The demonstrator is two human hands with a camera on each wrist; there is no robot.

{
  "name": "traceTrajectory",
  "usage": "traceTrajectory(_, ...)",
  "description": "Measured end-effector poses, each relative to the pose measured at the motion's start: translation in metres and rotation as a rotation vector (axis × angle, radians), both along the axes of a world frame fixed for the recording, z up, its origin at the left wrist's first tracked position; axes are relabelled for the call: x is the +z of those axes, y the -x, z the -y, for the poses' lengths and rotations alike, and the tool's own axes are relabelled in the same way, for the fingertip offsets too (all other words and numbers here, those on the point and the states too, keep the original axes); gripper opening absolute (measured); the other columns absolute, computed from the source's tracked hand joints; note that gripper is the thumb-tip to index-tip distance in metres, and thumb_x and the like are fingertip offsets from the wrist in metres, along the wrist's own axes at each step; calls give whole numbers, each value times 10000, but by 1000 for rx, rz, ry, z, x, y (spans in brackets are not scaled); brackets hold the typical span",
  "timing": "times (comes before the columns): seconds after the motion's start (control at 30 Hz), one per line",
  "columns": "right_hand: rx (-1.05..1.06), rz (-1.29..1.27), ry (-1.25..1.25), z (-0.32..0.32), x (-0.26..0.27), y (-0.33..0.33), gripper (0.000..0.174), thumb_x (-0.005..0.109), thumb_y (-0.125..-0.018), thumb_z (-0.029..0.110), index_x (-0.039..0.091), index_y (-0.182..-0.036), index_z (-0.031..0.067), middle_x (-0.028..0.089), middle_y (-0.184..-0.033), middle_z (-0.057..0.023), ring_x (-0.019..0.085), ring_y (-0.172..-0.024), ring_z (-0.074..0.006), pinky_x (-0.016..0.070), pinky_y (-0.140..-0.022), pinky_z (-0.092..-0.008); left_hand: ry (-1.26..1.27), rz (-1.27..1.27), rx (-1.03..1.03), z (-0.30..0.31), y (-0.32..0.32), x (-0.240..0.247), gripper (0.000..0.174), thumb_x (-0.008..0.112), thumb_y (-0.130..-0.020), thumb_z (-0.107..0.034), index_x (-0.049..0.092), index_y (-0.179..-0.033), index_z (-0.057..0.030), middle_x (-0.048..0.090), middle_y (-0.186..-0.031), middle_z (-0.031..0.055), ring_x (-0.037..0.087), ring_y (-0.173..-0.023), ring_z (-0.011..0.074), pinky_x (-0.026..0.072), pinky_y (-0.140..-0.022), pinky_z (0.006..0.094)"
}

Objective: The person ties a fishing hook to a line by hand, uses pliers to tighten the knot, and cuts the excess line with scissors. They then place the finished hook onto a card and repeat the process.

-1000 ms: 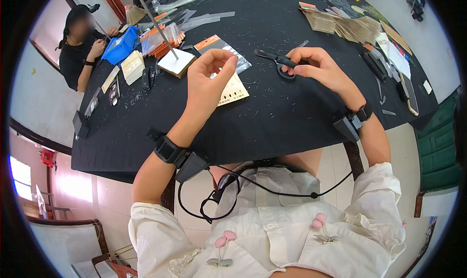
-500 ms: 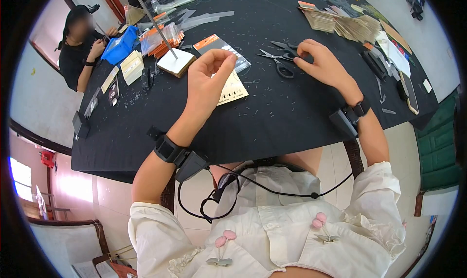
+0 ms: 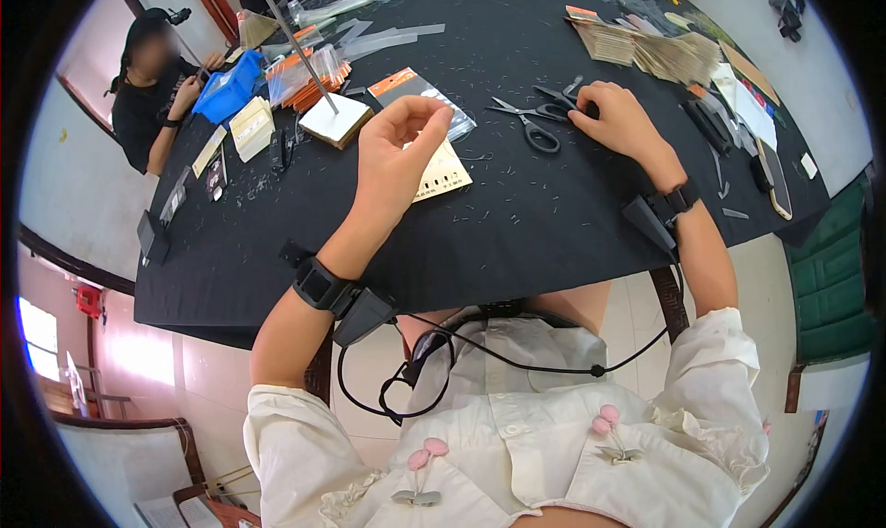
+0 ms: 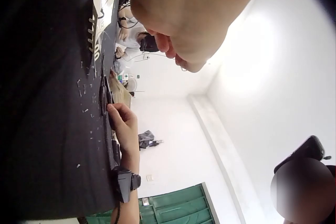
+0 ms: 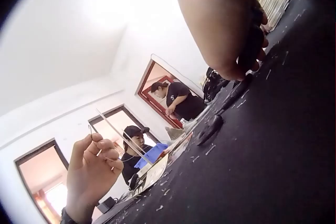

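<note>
Scissors (image 3: 533, 131) now lie on the bench (image 3: 554, 223), no longer lifted in your right hand (image 3: 620, 120), whose fingers curl on one handle, so the cut looks done; your left hand (image 3: 392, 163) stays raised, pinching a thin wire (image 5: 90, 128). Open cloth runs to the near edge, but a punched card (image 3: 448, 173) lies under the left and card stacks (image 3: 651, 53) beyond the right.

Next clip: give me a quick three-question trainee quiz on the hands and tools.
1. True or false: the scissors lie on the black table.
2. The left hand is: A flat on the table; B raised, pinching a thin wire; C gripping a blue bin.
3. Fill in: the ____ hand grips a black-handled tool beside the scissors.
Key: 1 true; 2 B; 3 right hand.
</note>
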State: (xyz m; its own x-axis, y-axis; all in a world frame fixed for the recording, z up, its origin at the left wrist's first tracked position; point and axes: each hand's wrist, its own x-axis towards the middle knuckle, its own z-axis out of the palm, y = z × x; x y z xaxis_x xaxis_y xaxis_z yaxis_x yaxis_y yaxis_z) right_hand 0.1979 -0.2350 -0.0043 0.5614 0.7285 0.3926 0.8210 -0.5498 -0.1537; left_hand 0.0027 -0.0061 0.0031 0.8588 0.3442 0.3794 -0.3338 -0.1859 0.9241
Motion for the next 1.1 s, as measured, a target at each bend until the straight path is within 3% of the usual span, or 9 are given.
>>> traceTrajectory(0.17,-28,21,1,1,1,1,188,617,-784,229,606,-750,45,604,-773,-104,578,-790,-278,441,-696,-383,2,-11,-10,-1,-1,-1,133,622,-864,-124,617,-943,-17,610,-883,5,557,-806,50,437,-716,189)
traceTrajectory(0.27,87,211,-179,-4,6,5,163,620,-797,211,629,-778,50,621,-786,-82,586,-760,-227,444,-672,-341,-15,-8,-29,2,-1,0,135,621,-865,-133,620,-931,-15,607,-859,2,551,-779,43,432,-686,182)
traceTrajectory(0.33,230,-248,-381,-12,20,18,160,627,-814,201,653,-839,46,642,-807,-49,583,-733,-140,440,-642,-282,-49,-28,-73,2,-2,-2,144,618,-869,-149,623,-925,-15,603,-832,-9,541,-761,35,419,-667,176)
traceTrajectory(0.5,496,-627,-331,-40,38,59,209,643,-828,231,676,-896,36,648,-768,-14,564,-688,-75,437,-607,-225,-48,-71,-98,3,-5,-6,163,616,-874,-169,624,-931,-17,598,-812,-18,526,-740,26,405,-648,172)
traceTrajectory(0.77,578,-883,-531,-64,25,76,183,642,-839,212,660,-879,34,649,-754,-38,588,-692,-80,459,-622,-209,-86,-72,-118,3,-4,-4,173,612,-876,-174,625,-941,-13,600,-824,-12,524,-747,29,405,-664,174)
traceTrajectory(1.1,555,-838,-563,-63,19,77,174,640,-840,210,651,-870,39,645,-742,-19,572,-669,-65,452,-609,-206,-109,-57,-128,1,-5,-6,137,625,-861,-126,617,-940,-14,614,-839,3,546,-757,36,412,-649,177)
